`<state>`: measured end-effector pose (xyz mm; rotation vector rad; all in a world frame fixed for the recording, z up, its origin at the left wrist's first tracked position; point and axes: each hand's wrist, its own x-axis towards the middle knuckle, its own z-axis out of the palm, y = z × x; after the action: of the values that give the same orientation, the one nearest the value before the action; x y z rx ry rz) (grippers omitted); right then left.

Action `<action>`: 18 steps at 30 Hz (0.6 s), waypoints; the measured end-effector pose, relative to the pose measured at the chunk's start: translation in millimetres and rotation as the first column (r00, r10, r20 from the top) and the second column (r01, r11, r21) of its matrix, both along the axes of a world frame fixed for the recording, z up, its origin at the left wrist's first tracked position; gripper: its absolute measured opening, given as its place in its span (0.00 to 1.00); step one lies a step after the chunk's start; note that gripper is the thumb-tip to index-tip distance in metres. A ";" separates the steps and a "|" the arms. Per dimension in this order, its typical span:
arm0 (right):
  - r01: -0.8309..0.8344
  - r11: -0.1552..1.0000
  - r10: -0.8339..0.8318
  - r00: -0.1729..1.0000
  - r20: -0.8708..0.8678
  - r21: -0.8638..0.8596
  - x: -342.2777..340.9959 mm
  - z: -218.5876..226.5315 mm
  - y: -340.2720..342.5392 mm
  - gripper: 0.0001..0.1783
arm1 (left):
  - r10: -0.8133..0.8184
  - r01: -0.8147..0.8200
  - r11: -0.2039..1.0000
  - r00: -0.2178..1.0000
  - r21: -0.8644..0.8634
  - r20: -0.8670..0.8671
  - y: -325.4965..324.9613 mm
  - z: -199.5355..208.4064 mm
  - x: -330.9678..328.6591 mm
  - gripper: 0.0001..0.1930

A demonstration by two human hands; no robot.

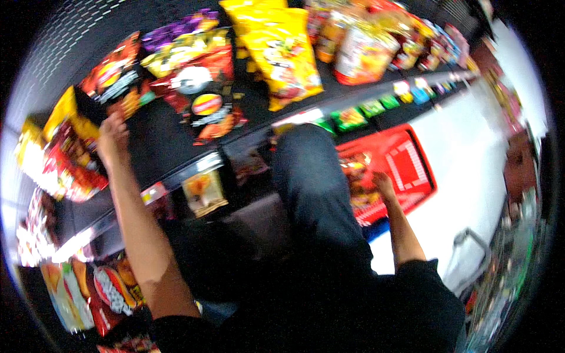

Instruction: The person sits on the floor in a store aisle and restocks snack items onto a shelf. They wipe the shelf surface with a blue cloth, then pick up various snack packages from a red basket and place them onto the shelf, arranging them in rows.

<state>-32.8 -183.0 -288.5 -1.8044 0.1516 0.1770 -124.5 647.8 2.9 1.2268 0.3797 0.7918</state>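
Observation:
On the left, my left hand (pixel 113 136) reaches over the dark shelf with its fingers stretched up, just below a black-and-red chip bag (pixel 113 73). Whether the fingertips touch that bag is too blurred to tell. Beside this hand lean a yellow bag (pixel 63 112) and a red snack bag (pixel 73 156). My right hand (pixel 384 185) is low inside a red shopping basket (pixel 425 154), close to the shiny snack packs (pixel 360 170) lying there. Blur smears its fingers, so any grip on a pack cannot be made out.
Large yellow chip bags (pixel 279 56) and a black chip bag (pixel 207 112) stand along the shelf. Small green packs (pixel 350 117) line its front edge. My bent knee (pixel 312 170) is between shelf and basket. More packs (pixel 204 191) sit on a lower shelf, above the white floor (pixel 471 159).

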 end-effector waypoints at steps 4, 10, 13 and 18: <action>0.038 0.824 0.101 0.972 0.214 -0.566 23.3 3.2 13.8 0.20 | 0.149 -0.150 0.985 0.989 -0.088 -0.014 -6.3 4.6 -0.1 0.15; -0.074 0.986 0.148 0.794 0.590 -0.148 22.7 194.5 182.9 0.13 | 0.345 -0.346 0.938 0.936 -0.005 -0.068 -8.4 10.6 0.3 0.16; -0.255 0.963 0.156 0.790 0.593 0.087 -25.5 304.4 290.7 0.15 | 0.368 -0.367 0.930 0.929 0.020 -0.035 -3.6 7.5 4.9 0.22; -0.728 0.681 0.584 0.472 0.660 -0.082 -78.8 361.6 434.4 0.16 | 0.425 -0.422 0.903 0.905 0.080 -0.029 8.0 6.5 -1.0 0.33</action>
<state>-111.7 251.4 73.1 -1.5152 -1.0729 0.0987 -125.5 655.8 9.4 1.2474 0.6760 1.1604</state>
